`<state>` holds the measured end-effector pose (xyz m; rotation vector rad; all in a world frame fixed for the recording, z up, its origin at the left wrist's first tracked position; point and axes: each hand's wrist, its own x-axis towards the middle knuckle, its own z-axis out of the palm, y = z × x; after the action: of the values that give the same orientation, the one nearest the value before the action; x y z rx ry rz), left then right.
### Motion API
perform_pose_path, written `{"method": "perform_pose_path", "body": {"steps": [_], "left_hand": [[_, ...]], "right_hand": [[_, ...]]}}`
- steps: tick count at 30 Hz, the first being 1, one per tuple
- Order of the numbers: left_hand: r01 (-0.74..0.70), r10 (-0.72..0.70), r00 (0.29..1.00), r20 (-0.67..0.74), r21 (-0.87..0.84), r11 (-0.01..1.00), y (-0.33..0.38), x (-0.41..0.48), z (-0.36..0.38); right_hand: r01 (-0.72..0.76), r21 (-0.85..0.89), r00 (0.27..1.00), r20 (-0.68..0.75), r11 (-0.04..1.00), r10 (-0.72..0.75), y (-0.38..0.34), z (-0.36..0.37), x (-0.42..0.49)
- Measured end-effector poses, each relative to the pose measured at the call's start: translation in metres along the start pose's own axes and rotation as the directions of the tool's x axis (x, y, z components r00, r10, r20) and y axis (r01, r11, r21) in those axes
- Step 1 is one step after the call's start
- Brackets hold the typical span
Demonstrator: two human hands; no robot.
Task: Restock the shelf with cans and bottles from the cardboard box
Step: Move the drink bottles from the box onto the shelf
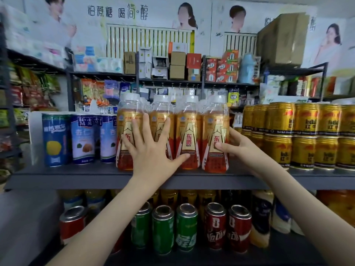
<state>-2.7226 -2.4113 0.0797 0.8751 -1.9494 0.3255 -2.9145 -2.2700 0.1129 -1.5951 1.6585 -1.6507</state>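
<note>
Several orange drink bottles with gold labels and white caps stand in a row at the front of the grey shelf (76, 178). My left hand (151, 150) lies flat with spread fingers against the fronts of the left bottles (125, 135), its thumb reaching the third bottle (187, 131). My right hand (240, 144) curls round the right side of the rightmost bottle (215, 129), thumb on its label. The cardboard box is out of view.
Blue and white cans (82, 139) stand left of the bottles. Stacked gold cans (303, 135) fill the shelf to the right. Green and red cans (187, 225) line the shelf below. Boxes and packets crowd the racks behind.
</note>
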Motion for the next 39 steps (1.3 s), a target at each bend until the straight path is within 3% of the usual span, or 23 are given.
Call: {"method": "perform_pose_path", "body": {"steps": [6,10,20,24,28,32,36,39], "left_hand": [[0.011,-0.011,1.0,0.015,0.037,0.999,0.004,0.003,0.002],[0.019,-0.02,0.999,0.04,0.034,0.999,0.007,0.003,0.001],[0.016,-0.019,0.997,0.081,0.029,0.999,0.013,-0.001,-0.001],[0.006,-0.002,0.998,0.057,-0.055,0.998,0.009,-0.018,-0.001],[-0.014,0.011,1.0,-0.016,-0.229,0.973,0.003,-0.054,-0.009],[-0.016,-0.008,0.997,-0.071,-0.332,0.943,-0.017,-0.115,-0.022],[0.123,-0.106,0.991,0.08,-0.255,0.959,-0.058,-0.207,-0.039],[0.274,-0.244,0.942,0.232,-0.105,0.956,-0.098,-0.287,-0.046]], "right_hand": [[-0.026,-0.112,0.998,-0.053,0.993,0.02,0.009,-0.005,0.005],[-0.029,-0.287,0.994,-0.105,0.957,-0.001,0.003,-0.001,0.004],[0.044,-0.429,0.972,-0.189,0.902,-0.137,0.0,0.015,-0.002],[0.147,-0.678,0.91,-0.192,0.72,-0.367,0.007,0.03,-0.023],[0.341,-0.709,0.813,-0.107,0.618,-0.572,0.013,0.065,-0.052],[0.529,-0.621,0.769,0.063,0.578,-0.637,0.028,0.126,-0.084],[0.602,-0.462,0.796,0.286,0.651,-0.533,0.068,0.207,-0.124],[0.586,-0.394,0.796,0.444,0.708,-0.411,0.108,0.272,-0.159]]}}
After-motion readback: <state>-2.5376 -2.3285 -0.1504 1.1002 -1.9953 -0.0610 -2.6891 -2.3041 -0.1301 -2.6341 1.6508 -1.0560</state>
